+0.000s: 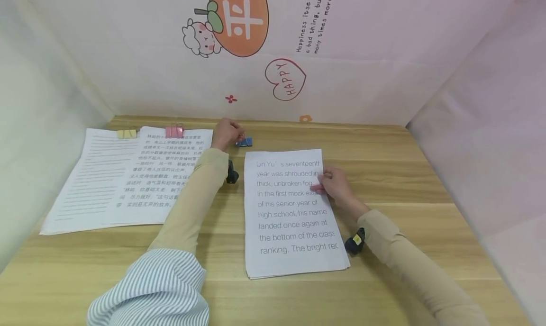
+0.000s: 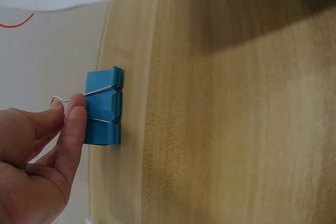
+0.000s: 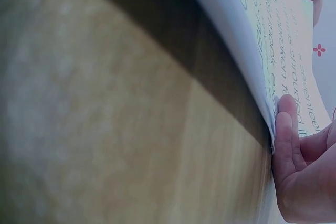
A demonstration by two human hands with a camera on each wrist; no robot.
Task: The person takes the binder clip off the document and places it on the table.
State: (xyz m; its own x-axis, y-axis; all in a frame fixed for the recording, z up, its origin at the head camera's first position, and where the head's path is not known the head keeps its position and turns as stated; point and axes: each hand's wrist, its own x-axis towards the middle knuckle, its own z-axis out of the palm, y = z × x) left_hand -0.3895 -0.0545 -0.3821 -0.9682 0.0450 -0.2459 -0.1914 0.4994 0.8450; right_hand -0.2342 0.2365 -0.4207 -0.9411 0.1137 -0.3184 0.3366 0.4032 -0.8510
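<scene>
My left hand is at the back of the table, beyond the top left corner of a stack of printed sheets. Between thumb and fingertips it pinches a wire handle of a blue binder clip; the clip's silver handles lie along its body. The right hand holds the right edge of the stack near the upper half, its fingertips overlapping the English print. In the right wrist view these fingers lie at the paper's edge, which curves up with a dark shadow below.
To the left lie two overlapping sets of printed pages, one with a yellow binder clip and one with a pink binder clip at the top. A white wall sheet with drawings rises behind the wooden table.
</scene>
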